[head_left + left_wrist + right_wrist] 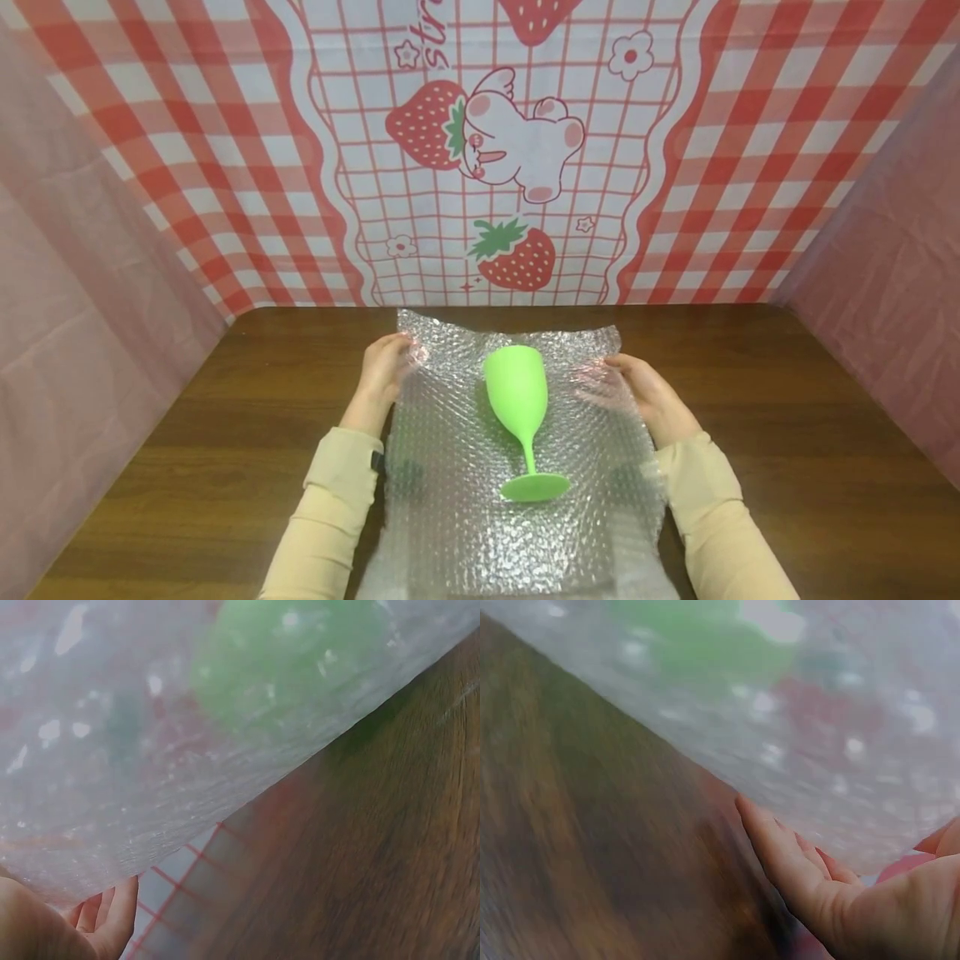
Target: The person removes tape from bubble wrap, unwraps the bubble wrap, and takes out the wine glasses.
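Note:
A bright green plastic goblet (517, 387) lies on a clear sheet of bubble wrap (450, 517), its bowl towards the back and its round foot towards the front. At the sheet's far left edge my left hand (385, 367) grips the wrap, lifting it off the table. My right hand (651, 396) holds the opposite edge at about the same height. In the left wrist view the fingers (118, 915) go behind the raised wrap, which blurs the green goblet. The right wrist view has the fingers (780, 847) beneath the sheet's edge. Neither hand touches the goblet.
The brown wooden table (225, 467) extends to both sides of the wrap. A red-and-white checked cloth (480, 267) with strawberries hangs behind its far edge. Pink curtains stand at the left and right.

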### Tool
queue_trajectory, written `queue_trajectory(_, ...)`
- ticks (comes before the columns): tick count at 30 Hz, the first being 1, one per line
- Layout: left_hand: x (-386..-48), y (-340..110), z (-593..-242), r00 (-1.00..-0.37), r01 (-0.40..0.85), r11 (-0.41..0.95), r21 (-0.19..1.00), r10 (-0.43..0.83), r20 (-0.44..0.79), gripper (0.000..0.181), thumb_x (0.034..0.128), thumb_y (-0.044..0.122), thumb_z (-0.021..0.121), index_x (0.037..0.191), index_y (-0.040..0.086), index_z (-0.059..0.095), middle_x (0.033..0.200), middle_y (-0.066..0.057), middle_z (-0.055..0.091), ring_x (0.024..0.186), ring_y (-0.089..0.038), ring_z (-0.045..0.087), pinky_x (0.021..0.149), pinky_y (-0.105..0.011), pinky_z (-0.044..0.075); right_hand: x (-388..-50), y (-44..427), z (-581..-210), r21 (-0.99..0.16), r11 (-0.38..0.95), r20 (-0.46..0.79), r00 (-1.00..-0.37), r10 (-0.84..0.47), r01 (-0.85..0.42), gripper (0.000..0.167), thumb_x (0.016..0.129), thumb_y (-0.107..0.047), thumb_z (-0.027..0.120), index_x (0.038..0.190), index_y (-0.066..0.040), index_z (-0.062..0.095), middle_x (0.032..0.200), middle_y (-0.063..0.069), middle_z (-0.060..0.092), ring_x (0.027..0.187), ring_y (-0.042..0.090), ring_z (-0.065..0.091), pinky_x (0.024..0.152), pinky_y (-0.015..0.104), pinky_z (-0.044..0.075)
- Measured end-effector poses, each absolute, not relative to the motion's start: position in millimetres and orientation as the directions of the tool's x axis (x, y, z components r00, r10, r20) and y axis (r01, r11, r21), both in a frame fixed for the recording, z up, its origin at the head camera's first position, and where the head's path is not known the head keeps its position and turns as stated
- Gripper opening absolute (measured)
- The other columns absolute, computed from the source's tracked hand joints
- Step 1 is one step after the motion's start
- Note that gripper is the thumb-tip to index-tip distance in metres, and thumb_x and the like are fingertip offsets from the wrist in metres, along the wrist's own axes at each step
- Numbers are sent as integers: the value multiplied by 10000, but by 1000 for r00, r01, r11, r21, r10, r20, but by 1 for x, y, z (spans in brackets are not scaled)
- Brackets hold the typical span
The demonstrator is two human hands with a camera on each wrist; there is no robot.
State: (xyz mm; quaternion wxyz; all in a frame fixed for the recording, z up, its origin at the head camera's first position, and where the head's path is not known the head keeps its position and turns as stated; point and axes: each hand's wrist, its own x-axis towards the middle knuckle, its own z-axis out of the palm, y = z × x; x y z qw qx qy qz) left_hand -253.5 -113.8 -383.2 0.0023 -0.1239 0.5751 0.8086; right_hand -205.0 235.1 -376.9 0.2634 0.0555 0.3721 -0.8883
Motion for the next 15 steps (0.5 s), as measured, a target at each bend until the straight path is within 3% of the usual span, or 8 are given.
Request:
queue_trajectory(7,-255,-116,-387,-966,-162,-317,934,-141,-215,239,896,34,454,1117,-54,478,754,31,557,635,-44,558,613,-175,536,-206,245,-379,-596,-580,-267,-819,-508,555,470,985,-152,167,768,-2,556,939,134,635,985,261,595,971,464,432)
queue_trajectory(15,-255,-117,-388,-965,-169,-319,932,-141,-223,203,894,33,457,1079,-44,495,740,31,565,628,-52,561,613,-179,538,-208,248,-380,-616,-563,-252,-815,-521,550,447,985,-153,143,848,-2,541,926,127,634,987,268,601,962,462,443)
